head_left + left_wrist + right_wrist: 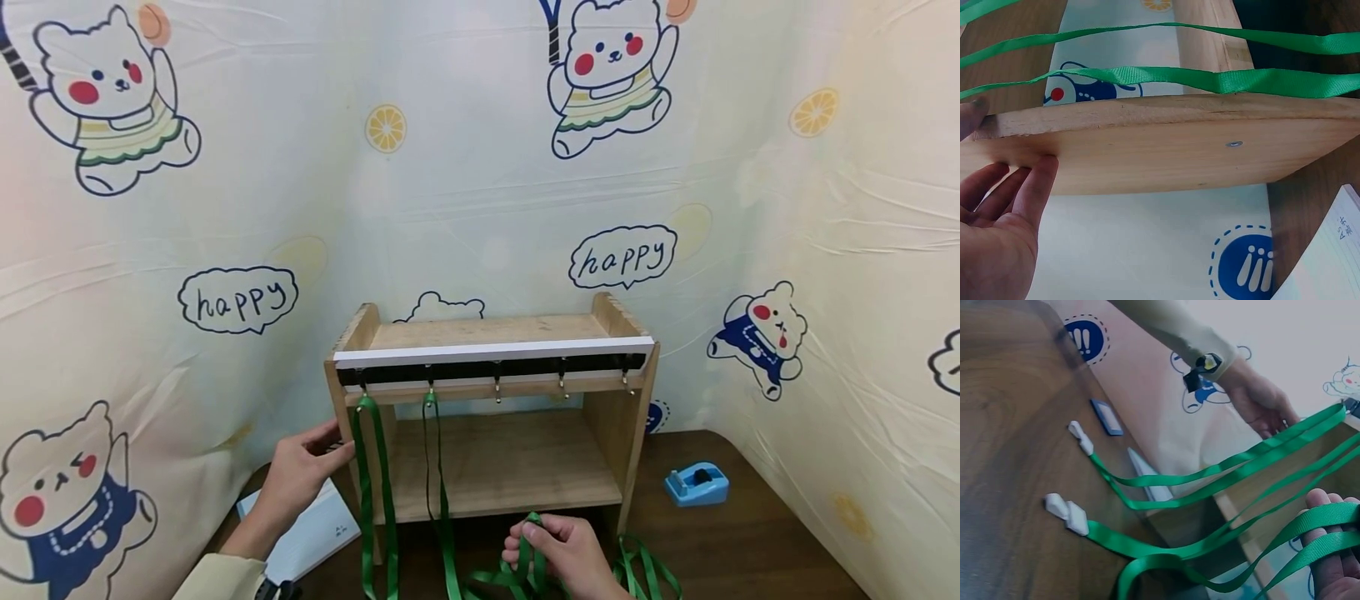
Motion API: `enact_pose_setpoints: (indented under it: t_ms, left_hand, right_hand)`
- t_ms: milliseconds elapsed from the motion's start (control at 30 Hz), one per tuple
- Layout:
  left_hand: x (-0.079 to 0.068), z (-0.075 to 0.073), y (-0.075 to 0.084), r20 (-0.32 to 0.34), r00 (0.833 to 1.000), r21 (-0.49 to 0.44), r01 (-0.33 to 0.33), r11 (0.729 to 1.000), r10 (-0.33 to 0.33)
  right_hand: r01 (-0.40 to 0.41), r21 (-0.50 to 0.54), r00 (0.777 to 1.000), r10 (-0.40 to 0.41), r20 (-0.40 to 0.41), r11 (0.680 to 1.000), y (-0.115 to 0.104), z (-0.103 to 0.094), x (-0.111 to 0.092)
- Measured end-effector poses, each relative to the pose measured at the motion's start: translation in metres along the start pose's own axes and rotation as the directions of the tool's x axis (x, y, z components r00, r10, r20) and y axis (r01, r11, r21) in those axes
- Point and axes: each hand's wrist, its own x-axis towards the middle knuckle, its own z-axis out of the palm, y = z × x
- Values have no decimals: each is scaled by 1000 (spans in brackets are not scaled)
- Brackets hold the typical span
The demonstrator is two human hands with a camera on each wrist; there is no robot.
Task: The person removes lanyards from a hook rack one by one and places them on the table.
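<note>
Blue tape dispenser (697, 487) and white paper pad (313, 533) on a dark brown tabletop (765, 533), bear-printed cloth (480, 208) behind

Your desktop shelf (487, 458) on the table (750, 521)
Two lanyards (366, 492) hang from its two leftmost hooks (497, 387); your left hand (292, 475) is at its left side, your right (573, 554) before it. Notepad (311, 533) left, tape dispenser (697, 487) right.

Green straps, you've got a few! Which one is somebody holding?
The looped strap in the right hand; two others hang from hooks on the wooden rack.
</note>
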Motion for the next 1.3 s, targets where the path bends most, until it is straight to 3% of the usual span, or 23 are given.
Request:
enact_pose_setpoints:
  t_ms: [267,733,967,1300]
  left_hand:
    - [-1,1,-2,1,1000,-6,11,1000,-11]
    - [0,-1,-1,5,1000,-7,8,1000,-8]
    - [-1,-1,0,6,1000,-10,-11,1000,11]
    - [-1,0,1,4,1000,-9,-15,1000,15]
  right_hand:
    - [-19,75,1000,18,3,997,21,0,-5]
    - [-50,41,994,54,-94,998,48,3,-11]
    - [-37,-110,993,24,-113,993,57,3,-10]
    - [-139,-45,987,135,-85,989,73,-5,-4]
